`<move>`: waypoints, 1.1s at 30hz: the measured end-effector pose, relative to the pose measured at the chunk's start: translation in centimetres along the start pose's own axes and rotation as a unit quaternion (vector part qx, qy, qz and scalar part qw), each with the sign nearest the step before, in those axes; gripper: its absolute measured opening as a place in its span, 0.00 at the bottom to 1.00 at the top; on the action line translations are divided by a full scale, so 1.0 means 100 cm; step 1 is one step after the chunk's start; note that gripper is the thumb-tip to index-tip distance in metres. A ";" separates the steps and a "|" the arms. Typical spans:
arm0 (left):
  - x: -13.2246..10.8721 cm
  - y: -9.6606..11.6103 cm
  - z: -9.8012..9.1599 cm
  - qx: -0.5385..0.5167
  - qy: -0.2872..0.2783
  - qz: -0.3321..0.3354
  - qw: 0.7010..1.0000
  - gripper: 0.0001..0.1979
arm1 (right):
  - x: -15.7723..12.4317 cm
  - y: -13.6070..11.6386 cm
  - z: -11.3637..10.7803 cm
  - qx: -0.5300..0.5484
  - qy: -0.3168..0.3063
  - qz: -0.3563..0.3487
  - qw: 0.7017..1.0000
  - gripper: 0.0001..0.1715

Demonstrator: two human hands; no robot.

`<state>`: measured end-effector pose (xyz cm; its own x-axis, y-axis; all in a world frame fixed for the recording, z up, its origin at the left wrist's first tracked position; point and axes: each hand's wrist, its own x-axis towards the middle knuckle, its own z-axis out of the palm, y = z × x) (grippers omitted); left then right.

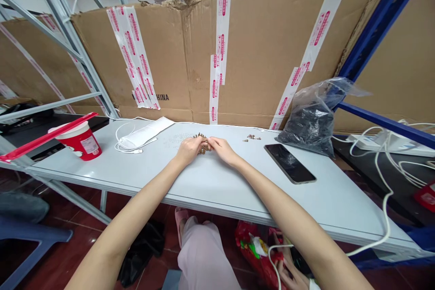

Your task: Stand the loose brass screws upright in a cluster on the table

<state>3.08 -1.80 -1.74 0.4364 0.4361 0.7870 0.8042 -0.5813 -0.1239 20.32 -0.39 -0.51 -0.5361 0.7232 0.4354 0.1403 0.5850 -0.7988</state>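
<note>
Hiding some brassy pieces (204, 149), left hand (189, 149) and right hand (221, 148) close together, fingers (213, 141) clamped or apart unclear

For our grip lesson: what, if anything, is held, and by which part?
Cannot be told; the left hand and right hand meet at small brass-coloured pieces.

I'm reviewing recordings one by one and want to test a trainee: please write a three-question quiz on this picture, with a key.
1. Which is nearest the right hand?
A) the red cup
B) the phone
C) the blue stool

2. True or false: the two hands are held far apart.

3. Fill in: behind the phone, dark contents show through a clear plastic ____.

Key:
1. B
2. False; the left hand is close beside the right, both at the small brass-coloured pieces.
3. bag
</note>
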 end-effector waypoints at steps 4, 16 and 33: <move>0.000 0.000 0.000 -0.006 -0.002 -0.009 1.000 0.13 | -0.002 -0.002 -0.001 -0.029 -0.001 -0.015 0.999 0.21; -0.001 0.002 0.000 -0.035 0.003 0.003 0.999 0.12 | -0.001 0.000 -0.004 0.018 -0.003 0.009 1.000 0.25; 0.000 0.003 -0.001 -0.046 -0.023 -0.018 0.998 0.11 | -0.001 0.010 -0.002 -0.065 -0.001 -0.010 0.998 0.24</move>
<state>3.33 -2.03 -1.71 0.4267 0.4879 0.7615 0.7802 -0.6244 -0.0371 20.63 0.20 -1.29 -0.5407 0.7108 0.4499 0.2366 0.6418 -0.7295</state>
